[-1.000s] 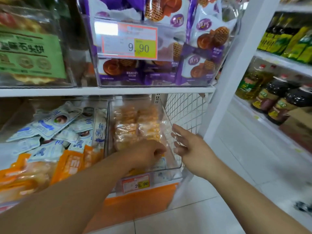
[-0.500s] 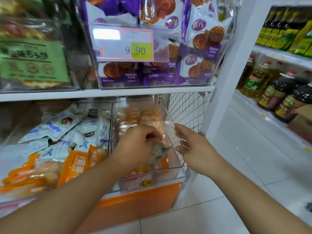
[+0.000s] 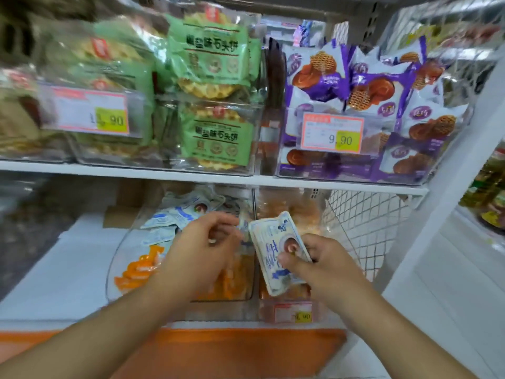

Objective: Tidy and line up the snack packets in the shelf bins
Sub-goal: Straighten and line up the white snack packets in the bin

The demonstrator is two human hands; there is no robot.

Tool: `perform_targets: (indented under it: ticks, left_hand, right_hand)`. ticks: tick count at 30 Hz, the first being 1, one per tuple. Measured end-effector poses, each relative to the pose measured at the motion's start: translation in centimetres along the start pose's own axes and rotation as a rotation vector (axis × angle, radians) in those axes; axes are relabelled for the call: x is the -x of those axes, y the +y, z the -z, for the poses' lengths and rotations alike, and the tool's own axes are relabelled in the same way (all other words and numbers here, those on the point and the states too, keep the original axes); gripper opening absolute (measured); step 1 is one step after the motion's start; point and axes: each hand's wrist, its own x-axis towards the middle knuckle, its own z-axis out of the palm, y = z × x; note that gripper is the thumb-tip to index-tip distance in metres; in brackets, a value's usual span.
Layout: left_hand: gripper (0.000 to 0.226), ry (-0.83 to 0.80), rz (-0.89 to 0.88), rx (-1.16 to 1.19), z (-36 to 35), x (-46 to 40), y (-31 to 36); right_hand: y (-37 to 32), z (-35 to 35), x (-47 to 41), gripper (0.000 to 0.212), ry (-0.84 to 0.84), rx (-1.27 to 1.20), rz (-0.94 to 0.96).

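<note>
My right hand [image 3: 325,266] grips a white and blue snack packet [image 3: 276,250], held above the wall between two clear bins on the lower shelf. My left hand [image 3: 202,250] hovers just left of the packet, fingers loosely curled and holding nothing. The left bin [image 3: 117,272] holds more white and blue packets [image 3: 175,214] at the back and orange packets [image 3: 139,266] in front. The right bin [image 3: 338,228] holds clear-wrapped golden snacks [image 3: 292,212].
On the upper shelf stand clear bins of green biscuit packs [image 3: 216,75] and purple waffle packs [image 3: 355,86], each with a price tag. A white wire mesh panel [image 3: 374,222] closes the shelf's right end. A white post [image 3: 448,195] stands further right, an orange base [image 3: 218,351] below.
My left hand lifted a white and blue packet out of the right bin. It now sits in my right hand. The view has swung left and upward.
</note>
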Motion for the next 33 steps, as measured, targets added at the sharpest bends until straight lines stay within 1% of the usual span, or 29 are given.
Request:
perform_targets:
  ticks: [2,4,7,10,12,13,15,16,17,18,20,23,25,26,29,31,33]
  left_hand:
    - [0.015,0.02,-0.063,-0.161,3.1,0.0,-1.4]
    - [0.015,0.017,-0.096,-0.286,5.7,0.0,-2.7]
    - [0.015,-0.061,-0.07,-0.356,7.6,0.3,-4.0]
    - [0.016,-0.171,-0.109,-0.46,7.8,0.6,-4.7]
    - [0.023,-0.231,-0.095,-0.499,7.6,0.7,-4.8]
    - [0.026,-0.249,-0.097,-0.522,7.4,0.6,-4.8]
    - [0.031,-0.263,-0.119,-0.571,6.9,0.4,-4.7]
    - [0.033,-0.265,-0.122,-0.585,6.6,0.3,-4.6]
    - [0.035,-0.261,-0.116,-0.596,6.2,0.3,-4.4]
    - [0.037,-0.258,-0.103,-0.606,5.9,0.2,-4.3]
    - [0.039,-0.251,-0.08,-0.618,5.1,0.2,-4.2]
    - [0.036,-0.21,-0.023,-0.583,4.1,0.5,-4.3]
    - [0.03,-0.156,0.022,-0.503,3.9,0.7,-4.0]
    - [0.027,-0.134,0.035,-0.466,3.9,0.9,-3.6]
    - [0.02,-0.095,0.057,-0.334,4.1,1.5,-2.5]
    - [0.023,-0.088,0.06,-0.255,4.3,1.8,-1.7]
    - [0.025,-0.095,0.021,-0.184,4.3,2.1,-0.9]
  right_hand:
    - [-0.8,-1.5,-1.4,0.005,0.041,-0.052,-0.014]
    - [-1.4,-2.8,-3.5,0.01,0.081,-0.037,-0.006]
    - [-2.8,-4.5,-6.9,0.027,0.163,-0.013,0.067]
    - [-2.9,-5.8,-9.4,0.025,0.183,0.068,0.104]
    - [-2.0,-6.2,-9.7,0.018,0.157,0.215,0.144]
    - [-1.3,-6.2,-9.4,0.028,0.122,0.269,0.186]
    - [-0.5,-5.8,-8.2,0.054,-0.018,0.397,0.265]
    - [-0.4,-5.6,-7.5,0.06,-0.082,0.486,0.309]
    - [-0.2,-5.2,-7.0,0.059,-0.118,0.581,0.368]
    - [-0.2,-5.0,-6.5,0.053,-0.124,0.661,0.434]
    - [-0.1,-5.0,-5.9,0.041,-0.108,0.727,0.511]
    - [0.0,-5.6,-5.4,0.034,-0.168,0.676,0.458]
    - [0.4,-6.2,-5.3,0.018,-0.147,0.669,0.456]
    - [0.6,-6.3,-5.2,0.015,-0.124,0.668,0.459]
    - [0.6,-6.7,-5.5,0.018,-0.071,0.63,0.534]
    - [0.1,-7.2,-5.3,0.02,-0.049,0.547,0.6]
    - [-0.7,-7.6,-4.7,0.019,-0.04,0.445,0.619]
